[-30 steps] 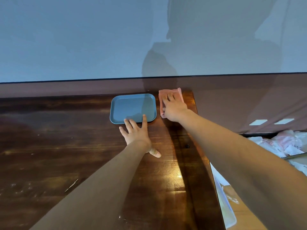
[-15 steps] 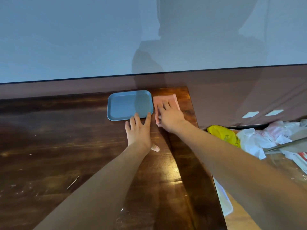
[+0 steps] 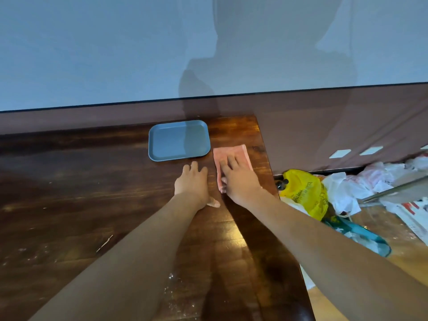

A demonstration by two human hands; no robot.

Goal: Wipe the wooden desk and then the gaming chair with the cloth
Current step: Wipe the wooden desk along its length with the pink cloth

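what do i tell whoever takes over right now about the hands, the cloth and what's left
Left hand: rests on the wooden desk just short of the blue tray, holding nothing.
Right hand: straight fingers press the pink cloth onto the desk near its far right corner.
Done: desk wiping is under way.
Left: white specks show on the near part of the desk. The gaming chair is not in view and comes after the desk.
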